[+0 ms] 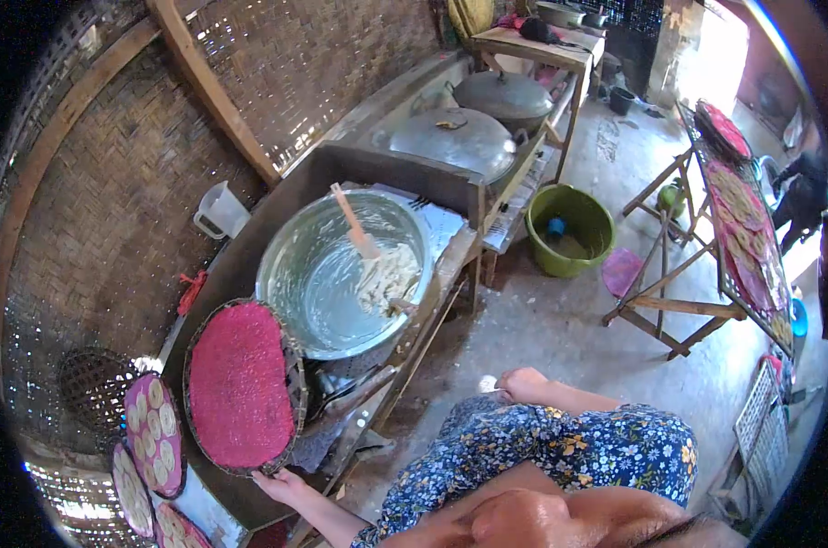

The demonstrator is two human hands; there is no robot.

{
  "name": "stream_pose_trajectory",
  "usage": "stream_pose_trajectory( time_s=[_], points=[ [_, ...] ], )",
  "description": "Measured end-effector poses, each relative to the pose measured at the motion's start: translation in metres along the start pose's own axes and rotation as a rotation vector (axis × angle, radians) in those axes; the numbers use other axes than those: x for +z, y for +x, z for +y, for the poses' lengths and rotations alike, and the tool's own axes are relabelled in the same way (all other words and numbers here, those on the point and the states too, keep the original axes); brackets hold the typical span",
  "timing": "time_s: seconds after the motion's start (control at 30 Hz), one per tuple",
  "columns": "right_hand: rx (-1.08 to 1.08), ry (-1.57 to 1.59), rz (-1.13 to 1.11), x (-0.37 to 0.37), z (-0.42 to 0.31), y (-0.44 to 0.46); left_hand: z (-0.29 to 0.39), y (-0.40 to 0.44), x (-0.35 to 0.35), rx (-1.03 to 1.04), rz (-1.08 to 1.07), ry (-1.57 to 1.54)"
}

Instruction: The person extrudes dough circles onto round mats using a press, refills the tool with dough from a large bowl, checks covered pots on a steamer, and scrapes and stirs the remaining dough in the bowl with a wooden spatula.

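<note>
My left hand (279, 486) is closed on the near rim of a round woven tray lined with bright pink mesh cloth (240, 384). The tray rests on the wooden bench, its cloth bare of dough rounds. Low by my lap, my right hand (522, 384) grips a small spoon (489, 384) with a white blob at its end; the handle is mostly hidden by the fingers. Beyond the tray stands a large metal basin (286, 283). It holds a heap of pale batter (391, 279), and a peach-coloured spatula (352, 219) leans in it.
Pink trays of pale rounds (153, 434) lean at lower left. A white jug (220, 212) stands by the woven wall. Two big lidded pots (455, 144) sit farther back. A green bucket (569, 260) is on the floor. At right, a rack (743, 228) bears more rounds.
</note>
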State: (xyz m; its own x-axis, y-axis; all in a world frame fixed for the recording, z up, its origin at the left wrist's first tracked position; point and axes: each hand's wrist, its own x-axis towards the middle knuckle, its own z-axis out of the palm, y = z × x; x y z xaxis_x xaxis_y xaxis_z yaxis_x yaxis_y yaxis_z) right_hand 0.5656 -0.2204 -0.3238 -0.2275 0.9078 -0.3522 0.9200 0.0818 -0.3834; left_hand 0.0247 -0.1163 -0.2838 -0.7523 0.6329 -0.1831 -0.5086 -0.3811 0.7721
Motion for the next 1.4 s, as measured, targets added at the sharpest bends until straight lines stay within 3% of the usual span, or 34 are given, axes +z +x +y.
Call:
stream_pose_trajectory(
  time_s=[0.1, 0.2, 0.23, 0.37, 0.47, 0.53, 0.63, 0.7, 0.8, 0.93, 1.03, 1.17, 1.4],
  points=[
    [0.084, 0.007, -0.064, -0.01, 0.021, -0.011, 0.007, -0.024, 0.019, 0.143, 0.055, 0.325],
    [0.085, 0.024, -0.014, -0.032, 0.056, -0.013, 0.006, -0.064, 0.076, 0.569, 0.493, 0.414],
    [0.069, 0.027, 0.032, -0.035, 0.075, -0.011, 0.015, -0.126, 0.133, 0.623, 0.563, 0.531],
    [0.0, 0.071, 0.17, -0.089, 0.136, -0.029, -0.04, -0.173, 0.172, 1.075, 0.262, 0.758],
    [0.033, 0.05, 0.224, -0.12, 0.198, -0.038, -0.11, -0.265, 0.273, 1.187, -0.104, 0.598],
    [0.065, 0.028, 0.27, -0.136, 0.234, -0.043, -0.151, -0.309, 0.322, 1.273, -0.317, 0.816],
    [0.134, 0.06, 0.354, -0.152, 0.273, -0.05, -0.197, -0.358, 0.379, 1.311, -0.646, 0.723],
    [0.169, 0.049, 0.237, -0.158, 0.292, -0.05, -0.216, -0.381, 0.401, 1.438, -0.793, 0.726],
    [0.201, 0.061, 0.132, -0.157, 0.316, -0.041, -0.25, -0.387, 0.419, 1.47, -0.929, 0.724],
    [0.19, 0.096, 0.11, -0.18, 0.337, -0.021, -0.291, -0.387, 0.452, 1.238, -0.948, 0.779],
    [0.181, 0.143, 0.23, -0.192, 0.37, 0.004, -0.329, -0.372, 0.479, 1.163, -1.002, 0.866],
    [0.299, 0.08, 0.216, -0.244, 0.401, 0.021, -0.378, -0.359, 0.507, 0.996, -1.11, 0.919],
    [0.434, 0.237, 0.566, -0.312, 0.468, 0.054, -0.425, -0.344, 0.527, 0.872, -1.235, 1.16]
  ],
)
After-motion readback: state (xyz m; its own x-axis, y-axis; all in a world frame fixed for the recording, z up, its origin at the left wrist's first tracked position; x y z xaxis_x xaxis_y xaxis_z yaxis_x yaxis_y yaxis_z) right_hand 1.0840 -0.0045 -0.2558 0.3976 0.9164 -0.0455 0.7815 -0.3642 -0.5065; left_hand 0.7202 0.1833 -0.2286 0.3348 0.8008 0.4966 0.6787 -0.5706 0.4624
